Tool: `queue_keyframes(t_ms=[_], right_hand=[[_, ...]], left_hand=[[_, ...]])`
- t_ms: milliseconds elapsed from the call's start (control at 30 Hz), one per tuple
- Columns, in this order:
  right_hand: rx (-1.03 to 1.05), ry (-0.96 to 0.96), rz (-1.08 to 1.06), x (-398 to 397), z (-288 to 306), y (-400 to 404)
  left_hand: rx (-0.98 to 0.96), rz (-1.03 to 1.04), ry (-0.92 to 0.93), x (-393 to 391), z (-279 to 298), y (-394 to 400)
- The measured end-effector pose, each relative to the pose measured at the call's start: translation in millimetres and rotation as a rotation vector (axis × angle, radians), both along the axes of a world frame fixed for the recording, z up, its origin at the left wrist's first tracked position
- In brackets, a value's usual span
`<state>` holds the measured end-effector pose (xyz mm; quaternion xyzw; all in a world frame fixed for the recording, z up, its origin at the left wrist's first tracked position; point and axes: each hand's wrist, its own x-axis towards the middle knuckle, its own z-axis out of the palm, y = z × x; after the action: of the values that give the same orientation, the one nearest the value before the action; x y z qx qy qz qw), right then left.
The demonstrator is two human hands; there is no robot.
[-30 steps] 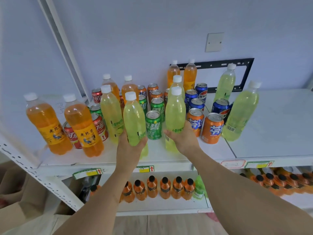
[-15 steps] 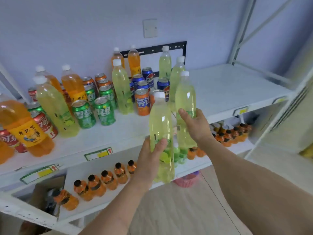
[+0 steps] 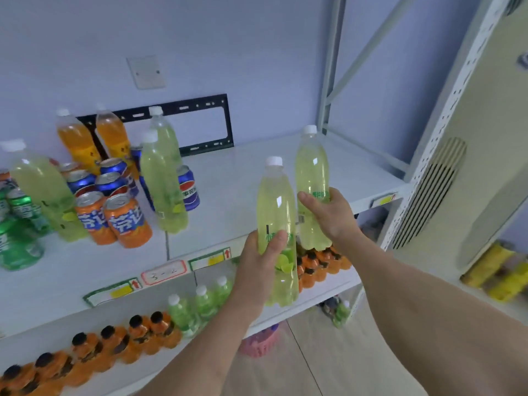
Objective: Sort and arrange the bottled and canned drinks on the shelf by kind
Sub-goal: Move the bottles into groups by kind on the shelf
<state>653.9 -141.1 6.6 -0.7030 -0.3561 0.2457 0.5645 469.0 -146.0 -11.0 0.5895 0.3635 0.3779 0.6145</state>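
Fingers of the left hand (image 3: 258, 262) curl round the lower label band of a lime-green bottle (image 3: 276, 212), thumb across the front, so the bottle hangs upright just below centre of the frame, its base in front of the shelf edge rather than on the board. The right hand (image 3: 328, 212) wraps a second lime-green bottle (image 3: 311, 178) at mid-height from the right side, thumb pointing left over the label; this one is higher and further in, over the bare right part of the shelf (image 3: 257, 172). The two bottles are close side by side; whether they touch I cannot tell. Holding each low on the body keeps the caps up and the bases free to be set down, which suits standing them as a pair.

That bare stretch at centre right looks like the reason they are carried this way: it gives room to gather one kind apart from the mixed crowd at the left. There, two more lime bottles (image 3: 163, 181) stand among blue cans (image 3: 187, 190), with orange cans (image 3: 125, 221) in front, orange-drink bottles (image 3: 80, 141) at the back by the wall, green cans (image 3: 17, 244) at the far left edge and another lime bottle (image 3: 43, 192) beside them. Kinds are plainly not yet separated, so I judge the sorting to be at an early stage. On the lower shelf, small orange bottles (image 3: 114, 341) and small green bottles (image 3: 197, 307) sit in rows.
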Motion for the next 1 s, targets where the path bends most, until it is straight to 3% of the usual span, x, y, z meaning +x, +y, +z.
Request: queue_keyframes(t_ms=[567, 1000], right_hand=[[0.021, 0.063, 0.124, 296.4, 11.7, 147.1], [0.114, 0.195, 0.277, 379.7, -19.9, 249.6]], left_hand=[[-0.019, 0.146, 0.032, 277.1, 16.7, 120.2], [-0.114, 0.389, 0.008, 358.9, 13.2, 173.0]])
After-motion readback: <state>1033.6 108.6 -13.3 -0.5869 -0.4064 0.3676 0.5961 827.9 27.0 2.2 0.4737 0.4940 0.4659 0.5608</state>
